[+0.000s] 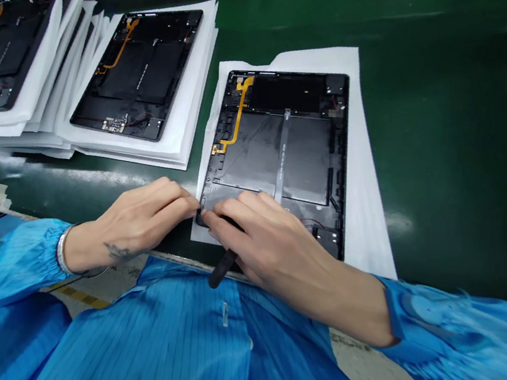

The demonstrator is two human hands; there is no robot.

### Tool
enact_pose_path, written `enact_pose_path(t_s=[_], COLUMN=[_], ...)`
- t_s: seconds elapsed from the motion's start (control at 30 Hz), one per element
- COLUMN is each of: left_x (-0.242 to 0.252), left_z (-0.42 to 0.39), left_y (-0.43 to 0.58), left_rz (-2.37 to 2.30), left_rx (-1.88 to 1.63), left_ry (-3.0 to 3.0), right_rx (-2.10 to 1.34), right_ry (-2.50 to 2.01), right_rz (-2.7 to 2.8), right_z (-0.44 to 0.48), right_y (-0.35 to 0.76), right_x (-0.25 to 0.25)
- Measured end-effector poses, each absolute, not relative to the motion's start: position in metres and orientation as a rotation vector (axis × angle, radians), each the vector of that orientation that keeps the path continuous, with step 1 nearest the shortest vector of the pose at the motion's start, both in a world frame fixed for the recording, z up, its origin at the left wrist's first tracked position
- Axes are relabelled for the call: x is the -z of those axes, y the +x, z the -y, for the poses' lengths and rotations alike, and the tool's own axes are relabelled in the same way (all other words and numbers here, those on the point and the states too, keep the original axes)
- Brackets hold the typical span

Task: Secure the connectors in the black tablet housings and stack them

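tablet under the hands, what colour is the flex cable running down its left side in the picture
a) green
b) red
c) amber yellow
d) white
c, the flex cable along the left side of the open tablet shows amber yellow against the dark interior.
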State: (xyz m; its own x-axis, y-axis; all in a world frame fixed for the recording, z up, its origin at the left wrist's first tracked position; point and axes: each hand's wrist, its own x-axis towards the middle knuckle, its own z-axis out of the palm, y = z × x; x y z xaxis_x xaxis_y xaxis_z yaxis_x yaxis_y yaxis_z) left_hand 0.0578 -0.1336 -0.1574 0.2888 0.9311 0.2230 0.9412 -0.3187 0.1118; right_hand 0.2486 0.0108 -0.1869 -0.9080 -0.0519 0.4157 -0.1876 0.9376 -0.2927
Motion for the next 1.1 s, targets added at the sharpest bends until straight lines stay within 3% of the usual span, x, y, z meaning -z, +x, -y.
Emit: enact_pose_path(t_s=[0.2,0.6,0.9,1.1], left_x=[0.165,0.158,0.175,0.184], left_z=[0.148,0.145,0.146,0.121], left_y=[0.058,0.069,0.055,0.038], left_rz=[1.795,1.354,1.739,1.791], left_rx=[0.510,0.056,0.460,0.519], left_ry=[-2.481,-2.357,-2.487,-2.605], right_rx=[-0.340,-0.517,-0.513,-0.394], right_ry=[0.195,0.163,-0.187,-0.145], right_rz=[2.688,2.673,2.704,2.860], right_z=[-0.011,-0.013,-0.033,-0.010], right_y=[0.248,0.248,0.274,0.287], right_x=[0.189,0.185,0.146,0.154])
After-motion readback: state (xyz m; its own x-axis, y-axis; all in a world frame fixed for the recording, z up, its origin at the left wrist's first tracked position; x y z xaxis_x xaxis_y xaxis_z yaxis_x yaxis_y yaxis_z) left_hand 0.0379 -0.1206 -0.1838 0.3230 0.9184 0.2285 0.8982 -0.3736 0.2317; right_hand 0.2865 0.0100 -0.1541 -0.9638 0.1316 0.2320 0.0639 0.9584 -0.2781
